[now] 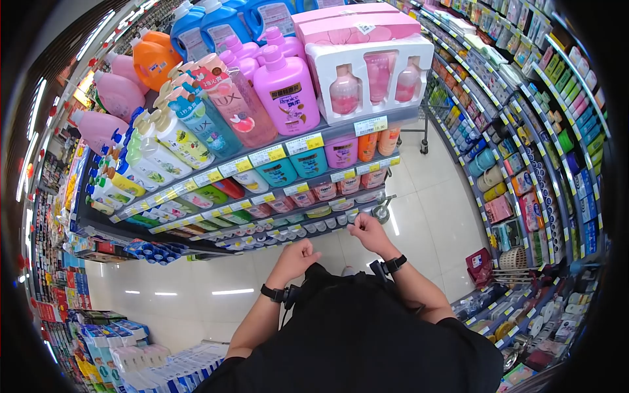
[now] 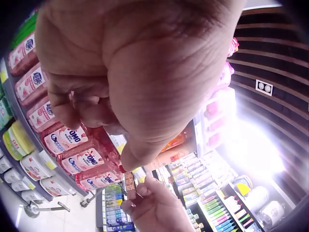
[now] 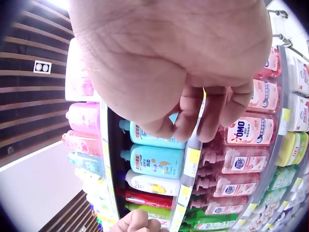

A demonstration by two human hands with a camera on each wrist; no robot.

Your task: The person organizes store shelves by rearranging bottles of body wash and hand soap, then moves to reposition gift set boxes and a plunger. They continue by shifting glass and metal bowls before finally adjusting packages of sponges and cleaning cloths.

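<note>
My left hand (image 1: 298,260) hangs in front of the shelf's lower tiers, fingers loosely curled, holding nothing. To its right and slightly higher, my right hand (image 1: 370,234) hangs the same way, also holding nothing. Seen from the left wrist, red OMO bottles (image 2: 67,139) stand on a tier behind the curled fingers. In the right wrist view, turquoise pump bottles (image 3: 157,161) and more OMO bottles (image 3: 248,129) fill two tiers behind that hand. On the top tier are a large pink Rejoice bottle (image 1: 286,95), a Lux bottle (image 1: 239,108) and a boxed pink gift set (image 1: 367,85).
The shelf (image 1: 252,157) runs across the front, with price tags along its edges. Tall stocked shelves (image 1: 511,150) curve along the right. Pale floor tiles (image 1: 426,196) show between them. Stacked packs (image 1: 141,357) sit at the lower left.
</note>
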